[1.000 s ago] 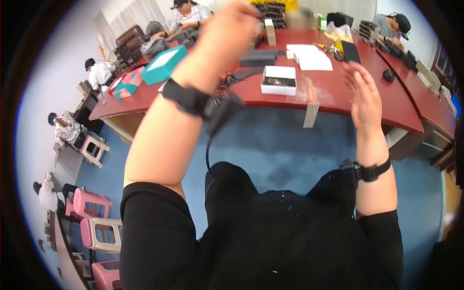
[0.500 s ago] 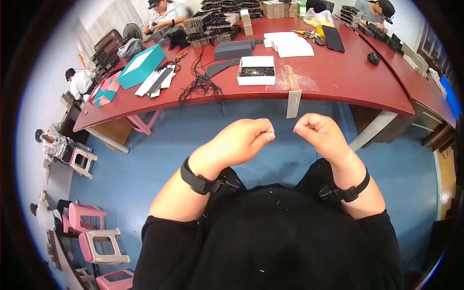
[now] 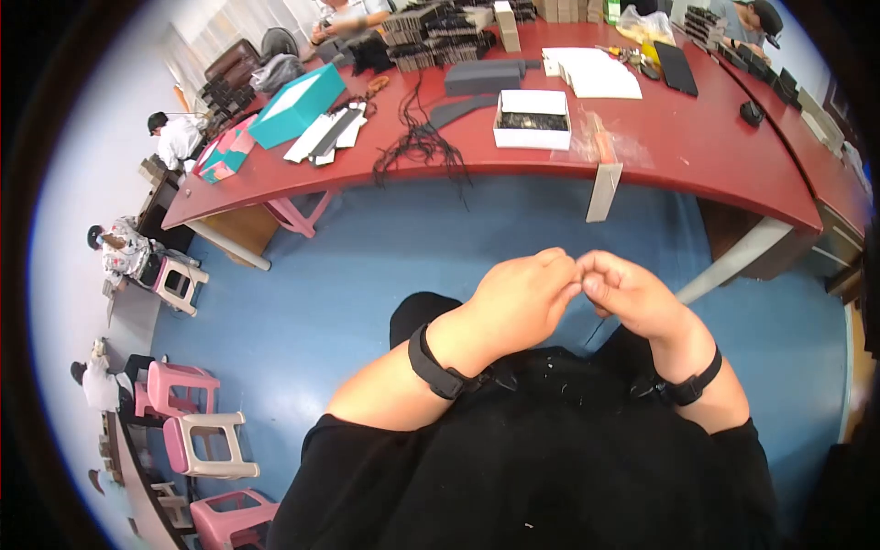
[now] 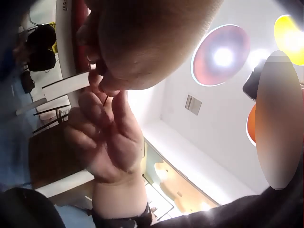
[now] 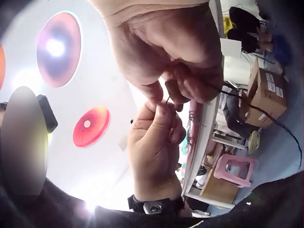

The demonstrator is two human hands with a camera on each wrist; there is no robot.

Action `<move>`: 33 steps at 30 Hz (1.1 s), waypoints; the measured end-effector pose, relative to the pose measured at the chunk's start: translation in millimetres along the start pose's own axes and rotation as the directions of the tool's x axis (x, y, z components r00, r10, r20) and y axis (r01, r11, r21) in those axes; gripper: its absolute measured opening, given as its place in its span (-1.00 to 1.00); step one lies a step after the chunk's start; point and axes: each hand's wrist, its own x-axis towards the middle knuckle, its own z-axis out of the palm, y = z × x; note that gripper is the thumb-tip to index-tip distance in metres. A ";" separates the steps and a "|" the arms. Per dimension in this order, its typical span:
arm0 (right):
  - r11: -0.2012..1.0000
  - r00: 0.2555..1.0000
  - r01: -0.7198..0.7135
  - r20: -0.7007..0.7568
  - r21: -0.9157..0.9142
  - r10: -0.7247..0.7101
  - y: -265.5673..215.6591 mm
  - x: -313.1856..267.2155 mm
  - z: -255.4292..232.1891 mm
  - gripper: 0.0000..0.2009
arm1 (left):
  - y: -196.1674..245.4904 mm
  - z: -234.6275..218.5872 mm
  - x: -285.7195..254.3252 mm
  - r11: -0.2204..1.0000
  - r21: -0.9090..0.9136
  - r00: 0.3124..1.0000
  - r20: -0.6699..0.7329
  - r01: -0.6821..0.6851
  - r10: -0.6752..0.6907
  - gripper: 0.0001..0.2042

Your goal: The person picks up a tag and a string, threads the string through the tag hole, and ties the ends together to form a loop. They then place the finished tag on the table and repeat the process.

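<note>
From where I stand, I see a person (image 3: 394, 390) in a black top (image 3: 495, 467). Just right of centre in the head view, the left hand (image 3: 519, 298) and the right hand (image 3: 632, 293) meet at the fingertips, fingers curled in; each seems to pinch a thin black cord (image 5: 264, 112), with no wide gap between thumb and forefinger. The cord lies between those fingertips, and its loose tail hangs from the right hand. Beyond, across the top of the frame, a red table (image 3: 724, 174) carries a lidless white box (image 3: 532, 139) and, left of it, a tangle of black strands (image 3: 422, 147).

What could go wrong, I judge, is a slip: the cord is so fine that a slight easing of either pinch could lose it. The loose tail might also snag on the black top and tug the held part out of place.

The head view mostly gives the backs of the hands, hiding the pinch. The right wrist view shows a fine dark line between the fingertips, and the tail curving away towards the right edge. The left wrist view shows only a short dark bit there, with a ceiling lamp (image 4: 221, 54) at upper right; whether the cord is knotted, I cannot tell
</note>
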 end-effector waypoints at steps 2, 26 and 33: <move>0.990 0.996 -0.041 -0.080 -0.133 0.031 -8.3 -3.7 0.5 -0.83 | -6.2 -2.7 -0.1 1.000 0.008 0.999 -0.042 -0.026 0.026 -0.93; 0.927 0.788 0.362 -0.499 -0.099 -0.361 -72.4 51.4 -121.9 -0.93 | -179.1 -147.0 112.8 0.830 0.422 0.884 -0.436 0.366 -0.168 -0.74; 0.938 0.799 0.309 -0.492 -0.158 -0.346 -73.4 48.4 -120.7 -0.93 | -117.6 -67.1 178.1 0.911 0.413 0.944 0.290 0.025 -0.157 -0.78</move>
